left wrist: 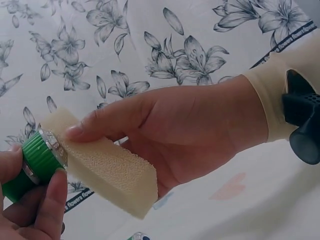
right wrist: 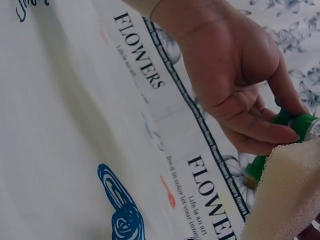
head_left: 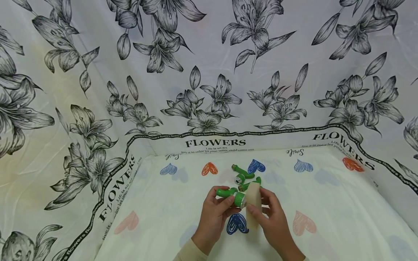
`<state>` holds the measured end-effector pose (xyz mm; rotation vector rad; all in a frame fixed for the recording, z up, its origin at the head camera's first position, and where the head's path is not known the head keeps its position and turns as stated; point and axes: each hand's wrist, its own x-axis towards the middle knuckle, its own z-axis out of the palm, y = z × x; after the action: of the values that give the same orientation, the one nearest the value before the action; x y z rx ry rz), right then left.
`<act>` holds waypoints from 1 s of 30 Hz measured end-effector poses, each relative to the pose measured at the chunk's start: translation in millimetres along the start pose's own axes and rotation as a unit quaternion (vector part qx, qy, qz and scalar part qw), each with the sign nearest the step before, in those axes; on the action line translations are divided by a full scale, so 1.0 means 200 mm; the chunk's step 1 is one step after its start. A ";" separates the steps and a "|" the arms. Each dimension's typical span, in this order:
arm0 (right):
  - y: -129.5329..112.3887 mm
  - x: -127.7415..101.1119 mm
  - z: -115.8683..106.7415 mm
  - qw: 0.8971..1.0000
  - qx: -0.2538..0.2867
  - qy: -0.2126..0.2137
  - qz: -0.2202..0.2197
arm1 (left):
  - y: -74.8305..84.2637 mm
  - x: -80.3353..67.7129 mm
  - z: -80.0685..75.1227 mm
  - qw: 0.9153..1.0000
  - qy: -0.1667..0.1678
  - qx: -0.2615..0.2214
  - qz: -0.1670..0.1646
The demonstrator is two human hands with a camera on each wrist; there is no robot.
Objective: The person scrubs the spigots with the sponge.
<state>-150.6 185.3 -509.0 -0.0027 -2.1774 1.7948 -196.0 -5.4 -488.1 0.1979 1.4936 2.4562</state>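
The left hand (head_left: pixel 213 214) grips a green fitting (head_left: pixel 236 197) while the right hand (head_left: pixel 272 217) pinches a sponge (head_left: pixel 254 203) against its metal end. Three more green fittings (head_left: pixel 243 174) lie just behind the sponge, seemingly awaiting wiping.

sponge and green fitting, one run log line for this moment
left hand: grips green fitting | right hand: presses sponge on its metal end | spare fittings: on cloth

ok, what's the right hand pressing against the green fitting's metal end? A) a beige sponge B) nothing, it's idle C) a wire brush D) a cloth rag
A: the right hand holds a beige sponge whose face lies against the metal end of the green fitting, which the left hand grips; the head view shows the same.
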 end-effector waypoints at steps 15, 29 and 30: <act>-0.07 -0.06 0.06 0.998 0.019 -0.024 -0.057 | 0.00 0.03 0.01 0.999 0.033 0.010 0.031; -0.06 -0.04 0.04 0.999 0.008 -0.018 -0.039 | 0.00 0.01 0.00 0.999 0.031 0.008 0.009; -0.05 -0.04 0.04 0.999 0.013 -0.018 -0.031 | 0.00 0.01 0.00 1.000 0.028 0.009 0.007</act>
<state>-143.0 173.9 -502.0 0.1023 -2.1537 1.8030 -197.7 -5.1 -488.0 0.1453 1.5417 2.4801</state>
